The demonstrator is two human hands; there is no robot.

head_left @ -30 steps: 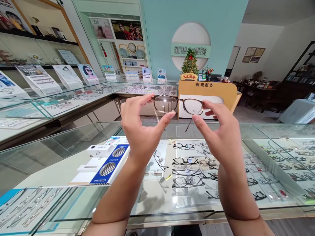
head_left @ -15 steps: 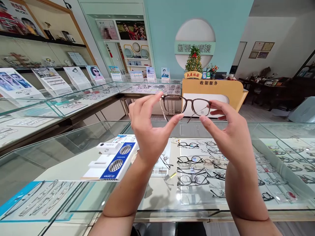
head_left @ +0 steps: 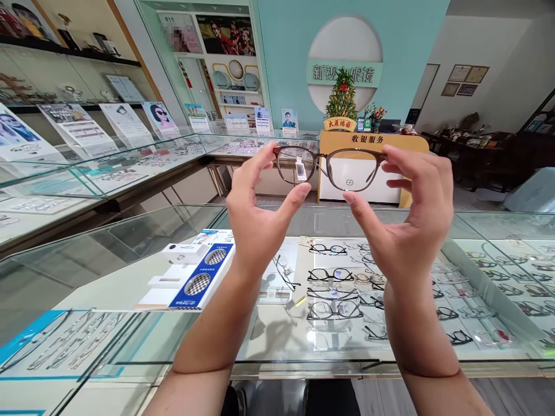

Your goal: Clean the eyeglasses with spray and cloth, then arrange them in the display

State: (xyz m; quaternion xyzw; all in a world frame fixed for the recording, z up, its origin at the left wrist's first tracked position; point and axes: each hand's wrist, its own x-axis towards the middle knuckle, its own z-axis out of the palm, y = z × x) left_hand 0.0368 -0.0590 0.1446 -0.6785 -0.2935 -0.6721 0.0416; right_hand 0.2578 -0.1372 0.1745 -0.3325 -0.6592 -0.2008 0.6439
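Note:
A pair of brown-framed glasses (head_left: 329, 167) hangs in the air in front of me, level, with a small white tag on its left lens. My left hand (head_left: 260, 214) pinches the frame's left end between thumb and forefinger. My right hand (head_left: 407, 214) pinches the right end the same way. Both hands are raised above the glass display counter (head_left: 130, 248).
Under the counter glass lie several rows of glasses (head_left: 333, 289) and a blue and white box (head_left: 199, 283). Another glass case (head_left: 108, 167) with leaflets runs along the left. A yellow cashier desk (head_left: 368, 150) with a small tree (head_left: 342, 98) stands behind.
Both hands have lifted the glasses higher and brought them level. The temples that hung down before no longer show, and a white tag now shows on the left lens.

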